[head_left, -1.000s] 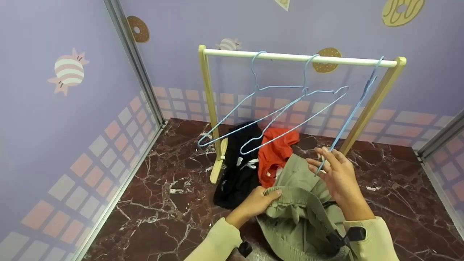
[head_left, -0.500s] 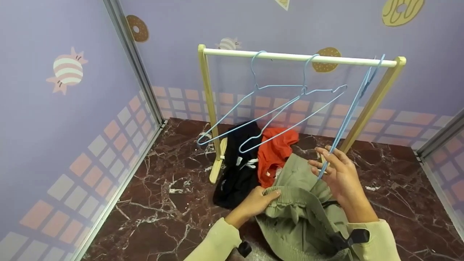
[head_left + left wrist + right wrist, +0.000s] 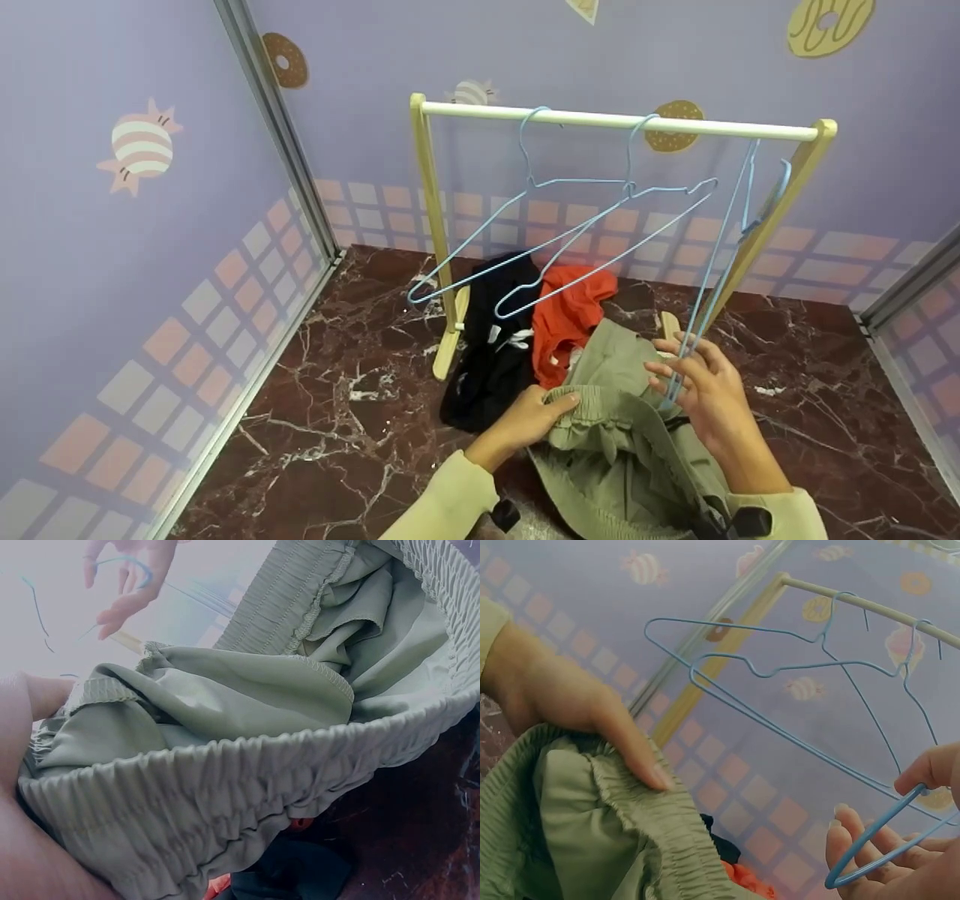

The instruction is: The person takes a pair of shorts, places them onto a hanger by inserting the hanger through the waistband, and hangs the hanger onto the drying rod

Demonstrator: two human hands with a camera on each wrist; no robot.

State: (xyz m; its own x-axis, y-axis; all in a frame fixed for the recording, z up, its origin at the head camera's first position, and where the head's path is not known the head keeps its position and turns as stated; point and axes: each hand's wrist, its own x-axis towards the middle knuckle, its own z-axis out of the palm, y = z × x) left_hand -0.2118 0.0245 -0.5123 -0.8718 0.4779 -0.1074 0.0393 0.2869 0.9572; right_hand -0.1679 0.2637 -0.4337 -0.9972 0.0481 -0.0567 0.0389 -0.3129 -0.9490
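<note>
My left hand point(image 3: 529, 416) grips the elastic waistband of olive-green pants point(image 3: 600, 409), thumb over the edge, and the waist hangs open in the left wrist view. To the right, my right hand point(image 3: 712, 390) holds one end of a blue wire hanger point(image 3: 712, 277), tilted steeply, its hook below the rod. In the right wrist view the thumb presses on the hanger's end point(image 3: 870, 840) and the fingers lie beneath. The hanger's low end is beside the waistband; whether they touch I cannot tell. The pants' legs are partly hidden under folds.
Two more blue hangers point(image 3: 487, 225) hang from the white rod point(image 3: 600, 118) of a wooden-sided rack point(image 3: 429, 202). Black clothing point(image 3: 487, 382) and a red garment point(image 3: 570, 307) lie on the marbled floor point(image 3: 315, 420) below. Patterned walls point(image 3: 150, 247) stand around the rack.
The right hand has drawn the hanger off the rod, moving slightly down and right. Its hook now sits lower, and the hanger has turned to show both wires. The left hand stays put.
</note>
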